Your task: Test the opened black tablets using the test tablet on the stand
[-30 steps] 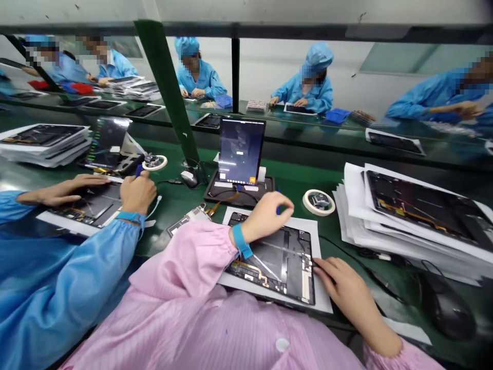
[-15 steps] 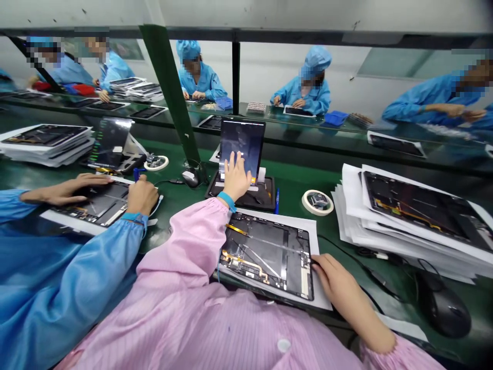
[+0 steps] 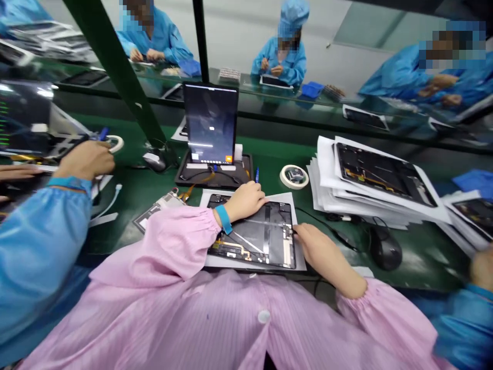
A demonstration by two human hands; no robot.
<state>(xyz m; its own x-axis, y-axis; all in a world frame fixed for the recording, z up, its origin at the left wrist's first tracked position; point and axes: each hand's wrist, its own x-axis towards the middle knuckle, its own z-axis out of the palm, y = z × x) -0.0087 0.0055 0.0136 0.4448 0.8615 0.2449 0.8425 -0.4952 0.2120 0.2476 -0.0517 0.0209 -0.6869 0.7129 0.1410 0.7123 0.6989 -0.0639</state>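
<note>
The left hand point(image 3: 244, 202) is loosely curled, fingers bent over the top edge of an opened tablet point(image 3: 252, 234); it may or may not have hold of something, as the fingers hide the palm. The right hand point(image 3: 318, 253) is relaxed and partly open, its fingertips point(image 3: 297, 231) touching the tablet's right edge without visibly gripping it. The tablet lies flat between the hands, with a gold flex cable point(image 3: 231, 247) on its exposed back, on a white sheet point(image 3: 299, 252). Just beyond the left fingertips are a blue pen point(image 3: 256, 174) and a black holder point(image 3: 213, 172) bearing an upright screen point(image 3: 210, 123). Ahead of the right hand sit a tape roll point(image 3: 295, 176) and, farther right, a stack of papers and tablets point(image 3: 370, 180). A mouse point(image 3: 385, 248) lies beside the right hand on open green bench point(image 3: 423, 262). Left of the left hand, a co-worker's blue sleeve point(image 3: 42, 252) crowds the bench.
</note>
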